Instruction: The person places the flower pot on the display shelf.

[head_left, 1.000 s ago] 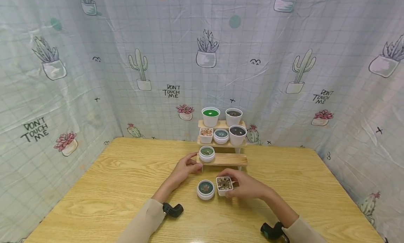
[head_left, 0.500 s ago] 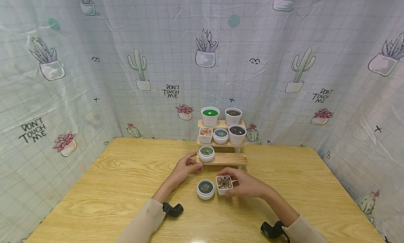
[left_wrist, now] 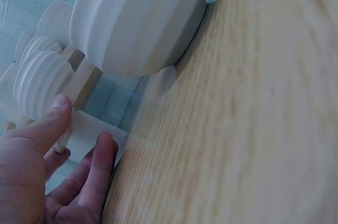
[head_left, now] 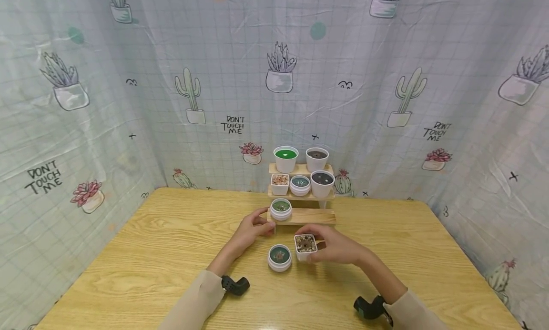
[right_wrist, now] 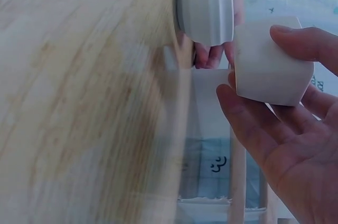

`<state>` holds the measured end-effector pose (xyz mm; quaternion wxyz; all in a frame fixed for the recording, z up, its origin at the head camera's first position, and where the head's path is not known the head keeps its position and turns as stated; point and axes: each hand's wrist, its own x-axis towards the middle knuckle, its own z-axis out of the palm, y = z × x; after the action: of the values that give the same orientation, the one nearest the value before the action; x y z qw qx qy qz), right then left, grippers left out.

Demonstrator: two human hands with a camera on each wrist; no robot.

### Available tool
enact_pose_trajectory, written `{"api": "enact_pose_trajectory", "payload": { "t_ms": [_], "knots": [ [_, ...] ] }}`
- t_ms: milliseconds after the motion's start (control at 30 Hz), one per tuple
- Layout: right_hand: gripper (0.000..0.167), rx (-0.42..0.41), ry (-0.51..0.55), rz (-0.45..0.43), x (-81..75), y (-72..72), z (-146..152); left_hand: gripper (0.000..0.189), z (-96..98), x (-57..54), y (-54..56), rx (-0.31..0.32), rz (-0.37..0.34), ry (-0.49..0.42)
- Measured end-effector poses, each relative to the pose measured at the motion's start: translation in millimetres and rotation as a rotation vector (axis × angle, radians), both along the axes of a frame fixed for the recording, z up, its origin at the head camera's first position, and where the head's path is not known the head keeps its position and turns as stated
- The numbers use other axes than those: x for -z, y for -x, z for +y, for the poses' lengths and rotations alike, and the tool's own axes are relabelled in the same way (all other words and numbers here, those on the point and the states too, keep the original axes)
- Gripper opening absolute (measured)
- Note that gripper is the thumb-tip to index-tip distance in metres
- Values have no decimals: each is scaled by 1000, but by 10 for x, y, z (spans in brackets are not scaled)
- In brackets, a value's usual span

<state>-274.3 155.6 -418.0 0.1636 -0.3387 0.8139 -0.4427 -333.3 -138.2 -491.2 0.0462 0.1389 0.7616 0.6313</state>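
Observation:
My right hand pinches a small square white pot topped with pebbles. In the right wrist view this square pot is off the table, between thumb and fingers. My left hand grips the left end of the lowest step of a three-step wooden display stand; in the left wrist view its thumb and fingers surround the white leg panel. A round white pot with a dark green top stands on the table between the hands. Another round pot sits at that step's left end.
The middle step bears a square pot, a round pot and a tall cup-shaped pot. Two cup-shaped pots, one green-topped and one grey-topped, stand on the top step. A printed curtain hangs behind the table.
My right hand has raised the square pot slightly and brought it a little toward the stand. My left hand has stayed at the stand's left end.

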Motion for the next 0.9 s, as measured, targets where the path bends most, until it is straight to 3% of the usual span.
{"api": "enact_pose_trajectory", "payload": {
  "t_ms": [600,900],
  "knots": [
    [60,1,34,96,-215,195,18,73,16,21,23,-6,-6,-2],
    [58,21,51,90,-289,299,-31,71,-7,26,13,-7,-6,-3]
  ]
}}
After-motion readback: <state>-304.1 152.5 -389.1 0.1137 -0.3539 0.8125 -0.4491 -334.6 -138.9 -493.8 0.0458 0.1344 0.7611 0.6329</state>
